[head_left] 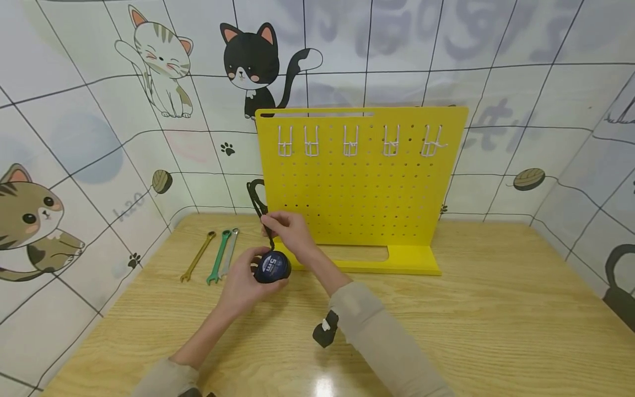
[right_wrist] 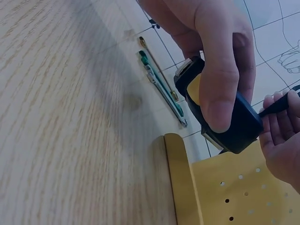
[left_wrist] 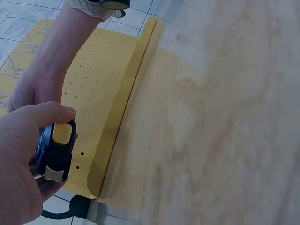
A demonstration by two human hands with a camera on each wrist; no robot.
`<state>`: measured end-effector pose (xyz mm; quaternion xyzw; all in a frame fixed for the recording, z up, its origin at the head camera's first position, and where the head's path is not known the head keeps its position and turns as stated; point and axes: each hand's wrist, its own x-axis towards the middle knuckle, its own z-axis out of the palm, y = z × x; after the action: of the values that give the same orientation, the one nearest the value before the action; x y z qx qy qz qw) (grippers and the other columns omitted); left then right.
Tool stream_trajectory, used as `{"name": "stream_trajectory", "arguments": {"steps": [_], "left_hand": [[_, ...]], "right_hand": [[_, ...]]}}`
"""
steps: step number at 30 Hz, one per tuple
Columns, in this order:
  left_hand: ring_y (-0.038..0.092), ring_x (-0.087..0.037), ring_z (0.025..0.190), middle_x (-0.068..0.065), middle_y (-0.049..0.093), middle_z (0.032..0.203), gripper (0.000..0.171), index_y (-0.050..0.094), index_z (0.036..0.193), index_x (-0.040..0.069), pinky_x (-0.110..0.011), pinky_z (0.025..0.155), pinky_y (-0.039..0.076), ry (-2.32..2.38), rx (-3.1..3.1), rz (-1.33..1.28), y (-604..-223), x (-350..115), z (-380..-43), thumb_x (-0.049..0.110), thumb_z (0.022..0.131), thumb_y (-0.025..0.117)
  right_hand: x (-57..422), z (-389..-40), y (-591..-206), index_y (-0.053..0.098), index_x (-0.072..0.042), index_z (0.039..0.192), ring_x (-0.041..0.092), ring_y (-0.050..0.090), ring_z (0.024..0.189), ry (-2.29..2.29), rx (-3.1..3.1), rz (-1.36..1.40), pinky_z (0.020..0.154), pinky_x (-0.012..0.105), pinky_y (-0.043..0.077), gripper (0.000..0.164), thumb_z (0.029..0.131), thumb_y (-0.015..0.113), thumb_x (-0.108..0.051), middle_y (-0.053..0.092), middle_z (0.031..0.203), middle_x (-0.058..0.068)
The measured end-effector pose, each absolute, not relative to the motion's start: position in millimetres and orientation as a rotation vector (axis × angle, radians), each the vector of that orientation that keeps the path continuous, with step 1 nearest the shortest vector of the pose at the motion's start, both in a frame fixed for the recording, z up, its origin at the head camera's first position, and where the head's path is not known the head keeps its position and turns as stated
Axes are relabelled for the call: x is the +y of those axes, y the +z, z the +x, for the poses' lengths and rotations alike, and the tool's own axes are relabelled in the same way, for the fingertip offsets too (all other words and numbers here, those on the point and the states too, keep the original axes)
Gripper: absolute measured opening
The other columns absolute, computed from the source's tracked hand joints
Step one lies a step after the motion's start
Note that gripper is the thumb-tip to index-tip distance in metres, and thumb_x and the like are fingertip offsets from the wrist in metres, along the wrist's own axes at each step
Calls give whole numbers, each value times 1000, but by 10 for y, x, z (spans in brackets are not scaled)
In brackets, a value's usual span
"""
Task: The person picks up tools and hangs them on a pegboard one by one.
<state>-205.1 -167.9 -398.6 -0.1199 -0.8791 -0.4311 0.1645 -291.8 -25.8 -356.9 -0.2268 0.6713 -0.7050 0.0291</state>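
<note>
My left hand point(head_left: 243, 286) grips a dark blue tape measure point(head_left: 273, 267) marked 5m, holding it close in front of the yellow board's left foot. In the left wrist view, the thumb lies over the case beside its yellow button point(left_wrist: 62, 133). A black wrist strap point(head_left: 255, 197) runs up from the case, its loop standing above the hands. Between thumb and fingers, my right hand point(head_left: 295, 234) pinches this strap partway along. The right wrist view shows the strap point(right_wrist: 276, 107) stretched from the case to the right fingers.
A yellow pegboard point(head_left: 347, 187) stands behind the hands, with several white wire hooks point(head_left: 350, 142) along its top. Left of the hands, a gold wrench point(head_left: 198, 256), a green wrench point(head_left: 218, 256) and a silver wrench point(head_left: 230, 251) lie on the wooden table point(head_left: 496, 309).
</note>
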Motion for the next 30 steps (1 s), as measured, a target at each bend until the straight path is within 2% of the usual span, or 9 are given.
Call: {"name": "stream_trajectory", "arguments": {"steps": [3,8,16,20,25,30], "left_hand": [[60,-28,108,-12,62,122,74,58,131,4,-45,83,55,-1224,-2477,-359,-3962,-1658,-2071,22,69,94],[60,-27,107,-12,63,120,75,58,131,4,-44,82,55,-1197,-2449,-391,-3917,-1622,-2097,23,69,94],[60,-27,105,-12,63,118,72,59,130,3,-45,81,55,-1213,-2414,-411,-3851,-1554,-2164,22,69,94],[60,-28,104,-12,63,117,71,59,129,3,-44,81,54,-1222,-2388,-425,-3805,-1523,-2192,20,70,93],[59,-28,101,-13,63,115,73,58,129,1,-43,78,54,-1162,-2339,-469,-3759,-1487,-2225,20,69,94],[59,-26,99,-12,64,113,74,59,128,1,-42,78,55,-1121,-2277,-529,-3736,-1463,-2269,19,67,95]], "right_hand": [[-257,-2911,-3518,71,1,109,19,64,79,-2199,2071,-696,84,29,53,26,102,63,-22,68,98,27],[-253,-2903,-3432,70,3,109,27,63,84,-2255,2060,-685,84,27,53,27,102,63,-22,67,92,20],[-229,-2890,-3253,67,5,104,19,60,80,-2345,2016,-730,87,27,50,28,104,60,-22,63,81,4],[-199,-2883,-3172,67,3,102,21,60,80,-2385,2021,-741,87,27,51,25,104,59,-21,62,80,3],[-162,-2900,-3079,64,11,110,28,61,82,-2466,2010,-712,87,29,53,31,104,60,-19,63,83,4],[-132,-2927,-3016,62,15,112,21,62,79,-2545,1971,-690,87,32,54,34,103,60,-17,63,82,2]]}}
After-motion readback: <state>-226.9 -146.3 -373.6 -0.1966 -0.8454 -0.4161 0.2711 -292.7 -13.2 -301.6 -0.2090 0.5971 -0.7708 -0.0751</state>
